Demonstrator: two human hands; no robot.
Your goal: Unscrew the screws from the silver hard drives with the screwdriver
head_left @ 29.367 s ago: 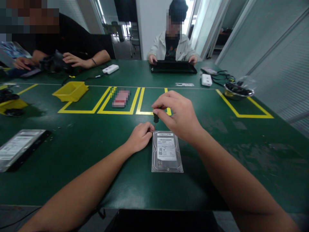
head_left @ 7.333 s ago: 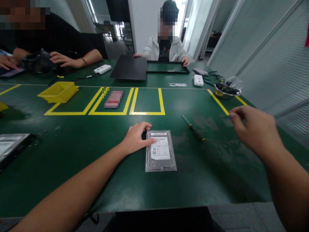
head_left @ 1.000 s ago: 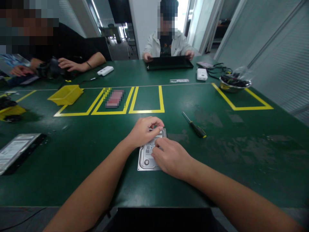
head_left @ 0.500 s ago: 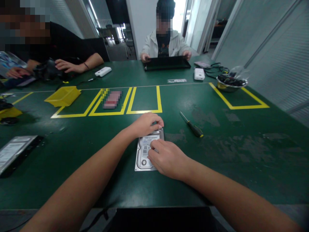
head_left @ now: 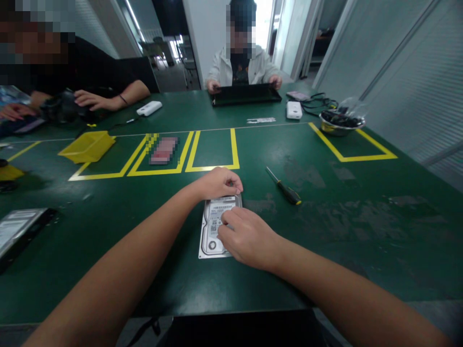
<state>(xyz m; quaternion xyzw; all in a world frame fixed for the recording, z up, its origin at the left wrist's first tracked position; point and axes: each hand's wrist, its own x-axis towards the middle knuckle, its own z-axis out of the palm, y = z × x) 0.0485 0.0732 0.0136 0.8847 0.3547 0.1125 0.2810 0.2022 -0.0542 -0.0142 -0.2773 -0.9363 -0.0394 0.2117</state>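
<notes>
I see my left hand and right hand both pressing the hard drive (flat on the table), neither grip clenched around it.

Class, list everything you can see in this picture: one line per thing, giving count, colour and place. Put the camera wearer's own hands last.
Table: one, green, with yellow taped boxes.
Hard drive: one, silver, centre near edge.
Screwdriver: one, black and yellow handle, right of the hard drive.
Yellow bin: one, far left.
Metal bowl: one, far right.
White boxes: two, far side.
Black tray: one, under a co-worker's hands.
Second drive: one, left edge.
Left hand: on the hard drive's far end.
Right hand: on the hard drive's top.
</notes>
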